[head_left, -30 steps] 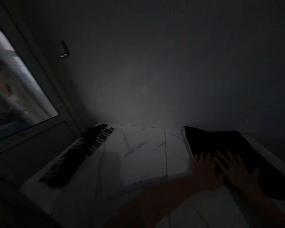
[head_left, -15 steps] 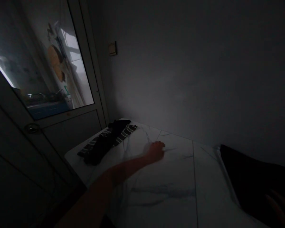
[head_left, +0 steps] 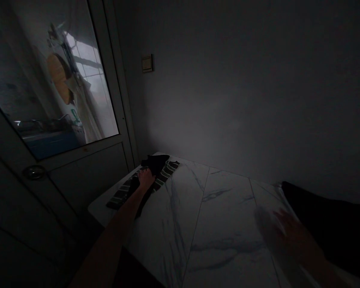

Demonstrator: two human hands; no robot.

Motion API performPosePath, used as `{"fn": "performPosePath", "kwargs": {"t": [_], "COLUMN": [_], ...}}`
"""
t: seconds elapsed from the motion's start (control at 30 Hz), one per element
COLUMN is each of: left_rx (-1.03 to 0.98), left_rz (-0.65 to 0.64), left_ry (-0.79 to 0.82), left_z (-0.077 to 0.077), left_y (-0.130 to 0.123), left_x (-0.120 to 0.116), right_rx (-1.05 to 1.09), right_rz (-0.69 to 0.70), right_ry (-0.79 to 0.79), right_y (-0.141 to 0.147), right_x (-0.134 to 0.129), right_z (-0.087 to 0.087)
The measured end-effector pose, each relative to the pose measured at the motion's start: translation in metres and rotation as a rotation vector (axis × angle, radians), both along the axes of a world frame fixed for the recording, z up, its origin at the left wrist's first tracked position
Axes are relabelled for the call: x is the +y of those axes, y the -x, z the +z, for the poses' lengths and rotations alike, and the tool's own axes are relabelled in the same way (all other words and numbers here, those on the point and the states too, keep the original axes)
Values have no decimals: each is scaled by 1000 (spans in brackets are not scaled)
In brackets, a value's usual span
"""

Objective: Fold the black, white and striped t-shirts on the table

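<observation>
My left hand [head_left: 146, 179] rests on a bunched black garment [head_left: 157, 163], its fingers curled down onto the fabric. Under and beside that lies a dark striped cloth [head_left: 165, 173] with pale lines, at the far left end of the marble-patterned table [head_left: 222, 216]. My right hand [head_left: 291, 232] is smeared by motion over the table's right side, left of a large black item [head_left: 324, 220] with a pale edge. A whitish blur [head_left: 267, 224] borders its fingers; I cannot make out whether it is something held.
At left stands a door [head_left: 84, 160] with a glass pane and a round knob [head_left: 34, 172]. Through the glass show a round wooden board [head_left: 59, 76] and hanging cloth. A grey wall [head_left: 228, 100] with a light switch [head_left: 147, 63] runs behind the table. The room is dim.
My left hand has moved left from the bare tabletop onto the black garment. My right hand has come left off the black item. The view has shifted slightly.
</observation>
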State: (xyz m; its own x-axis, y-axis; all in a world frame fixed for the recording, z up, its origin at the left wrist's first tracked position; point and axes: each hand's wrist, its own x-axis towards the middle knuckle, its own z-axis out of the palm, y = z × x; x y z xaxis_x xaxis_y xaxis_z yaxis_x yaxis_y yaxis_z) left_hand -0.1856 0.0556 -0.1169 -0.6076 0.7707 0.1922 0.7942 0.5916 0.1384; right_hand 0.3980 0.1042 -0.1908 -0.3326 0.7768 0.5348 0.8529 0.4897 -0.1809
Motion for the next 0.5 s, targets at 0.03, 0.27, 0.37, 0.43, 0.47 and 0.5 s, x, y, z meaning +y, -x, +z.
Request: {"fn": "performPosePath", "kwargs": {"t": [0.03,0.27,0.37,0.43,0.47,0.5], "left_rx": [-6,-58,-89,-103,-105,-103], "left_rz": [-11,-60,-48,-55,-68,-89], "left_ry": [-3,-102,-198,-277,-320,-369], "left_z": [1,13,28,42,51,60], "left_y": [3,12,12,10,7,2], "left_x": [1,-4,-9,-12,-13,-13], "right_rx": [-22,-206,-173,-145,-135,-128], "right_rz": [44,374,378,374,371,366], "right_ry": [11,127,182,200,202,203], "right_y": [23,128,133,133,133,134], "right_x": [-9,-78,-83,-83,-83,-83], "right_z": [-8,-36,-42,-43,-43,-43]}}
